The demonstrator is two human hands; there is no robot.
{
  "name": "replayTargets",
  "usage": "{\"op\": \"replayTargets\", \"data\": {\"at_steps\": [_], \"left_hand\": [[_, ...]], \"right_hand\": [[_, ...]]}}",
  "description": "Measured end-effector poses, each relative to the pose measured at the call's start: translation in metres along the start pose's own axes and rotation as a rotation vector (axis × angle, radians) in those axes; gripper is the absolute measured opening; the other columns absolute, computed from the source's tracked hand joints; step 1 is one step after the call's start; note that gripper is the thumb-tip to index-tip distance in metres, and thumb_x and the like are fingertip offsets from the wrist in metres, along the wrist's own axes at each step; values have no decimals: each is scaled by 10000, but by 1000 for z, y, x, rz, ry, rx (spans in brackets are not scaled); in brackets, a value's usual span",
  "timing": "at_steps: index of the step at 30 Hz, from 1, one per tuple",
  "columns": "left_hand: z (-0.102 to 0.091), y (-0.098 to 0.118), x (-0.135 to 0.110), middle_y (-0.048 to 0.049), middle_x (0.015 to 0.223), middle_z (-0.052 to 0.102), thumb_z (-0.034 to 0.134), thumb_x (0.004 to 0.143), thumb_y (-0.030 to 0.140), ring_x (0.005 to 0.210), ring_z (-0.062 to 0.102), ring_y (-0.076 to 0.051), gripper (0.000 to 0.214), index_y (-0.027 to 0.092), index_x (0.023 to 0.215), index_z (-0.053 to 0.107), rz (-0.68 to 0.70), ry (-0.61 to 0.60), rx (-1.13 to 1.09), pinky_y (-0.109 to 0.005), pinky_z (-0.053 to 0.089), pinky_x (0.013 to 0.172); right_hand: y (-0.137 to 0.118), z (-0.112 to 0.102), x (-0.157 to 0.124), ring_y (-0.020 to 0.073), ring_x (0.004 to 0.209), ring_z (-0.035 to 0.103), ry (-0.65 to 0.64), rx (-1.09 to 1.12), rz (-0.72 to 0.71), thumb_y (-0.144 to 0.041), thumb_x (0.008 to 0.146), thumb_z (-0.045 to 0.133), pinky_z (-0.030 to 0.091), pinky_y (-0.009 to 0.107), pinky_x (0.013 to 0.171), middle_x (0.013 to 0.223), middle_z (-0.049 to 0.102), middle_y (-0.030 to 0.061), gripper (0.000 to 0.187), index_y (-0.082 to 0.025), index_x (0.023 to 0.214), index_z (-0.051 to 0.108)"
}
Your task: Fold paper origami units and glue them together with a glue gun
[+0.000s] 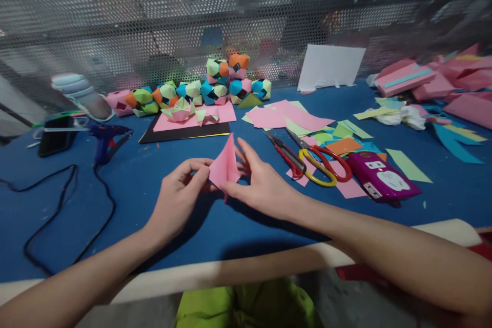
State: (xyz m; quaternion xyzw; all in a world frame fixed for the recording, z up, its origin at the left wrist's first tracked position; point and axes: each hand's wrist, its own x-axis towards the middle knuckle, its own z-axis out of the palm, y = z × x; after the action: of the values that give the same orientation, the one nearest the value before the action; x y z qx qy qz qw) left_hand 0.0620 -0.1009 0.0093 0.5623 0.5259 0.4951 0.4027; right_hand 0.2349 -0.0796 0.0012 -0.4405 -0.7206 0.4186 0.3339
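Observation:
Between my two hands, above the blue table, is a folded piece of pink paper (pixel 225 164) with its point up. My left hand (pixel 182 189) pinches its left corner between thumb and fingers. On the other side, my right hand (pixel 263 182) grips it, the thumb across the lower front and the fingers partly hidden behind. Just beyond lie a black sheet (pixel 184 136) and a pink sheet (pixel 226 111) bearing small folded green paper pieces (pixel 180 110). To the right of my right hand are a red utility knife (pixel 286 154) and scissors (pixel 326 164) with red and yellow handles.
A glue gun (pixel 105 141) with a black cord, a phone (pixel 57 136) and a bottle (pixel 82 96) are at left. Several coloured paper balls (pixel 215 93) line the back by a perforated metal screen (pixel 165 20). A purple power box (pixel 382 177) and paper scraps lie right.

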Motion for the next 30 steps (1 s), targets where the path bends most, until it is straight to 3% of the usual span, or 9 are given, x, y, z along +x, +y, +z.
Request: {"op": "replayTargets", "data": {"at_steps": [2,5,7,10,16,20,25,30], "left_hand": [[0,0,0,-41,978,667,600,777,294,703,595,-119,161,165,681,596,-28,20,-115,-281,541,658],[-3,-2,7,-33,839,656,604,737,238,648,574,-106,163,156,607,549,-92,66,-226,-270,532,631],[-7,-5,13,-31,790,640,620,715,243,664,591,-119,141,150,625,565,-149,61,-225,-275,536,635],[-12,-13,21,-15,770,628,635,709,285,663,604,-126,143,157,671,584,-199,14,-171,-286,542,644],[-12,-17,24,-15,843,641,567,783,423,670,629,-138,255,186,874,586,-234,-101,-161,-272,514,608],[-8,-14,19,-34,874,655,671,721,341,724,636,-144,374,153,1016,537,-246,-187,-69,-261,507,629],[-5,-13,17,-10,806,654,658,715,233,546,604,-108,371,146,1032,487,-223,-320,-52,-274,513,561],[-7,-16,17,19,705,625,623,763,212,514,575,-88,270,143,996,504,-199,-344,-88,-234,493,519]], "right_hand": [[1,-2,3,200,904,629,32,-10,-1,-225,797,520,501,325,768,1123,643,128,734,-96,1459,230],[5,-11,11,156,782,603,95,-24,-11,-134,774,447,469,262,689,964,674,68,485,-103,1250,539],[8,-17,16,140,719,581,73,-10,14,-135,756,451,440,229,616,884,668,45,405,-111,1127,611],[12,-21,20,122,648,559,0,21,56,-128,741,448,401,204,545,811,657,23,398,-123,1105,608],[12,-20,18,136,723,571,-89,-119,18,-92,740,437,413,222,620,870,666,60,341,-107,1020,630],[11,-19,17,134,745,563,-101,-137,-31,-85,748,430,412,228,636,896,660,59,350,-112,1039,623],[14,-19,18,139,688,576,-107,55,76,-190,770,503,436,240,605,827,659,53,216,-110,928,627],[21,-19,21,143,680,599,-75,250,153,-211,745,564,451,242,606,780,670,38,137,-138,841,628]]}}
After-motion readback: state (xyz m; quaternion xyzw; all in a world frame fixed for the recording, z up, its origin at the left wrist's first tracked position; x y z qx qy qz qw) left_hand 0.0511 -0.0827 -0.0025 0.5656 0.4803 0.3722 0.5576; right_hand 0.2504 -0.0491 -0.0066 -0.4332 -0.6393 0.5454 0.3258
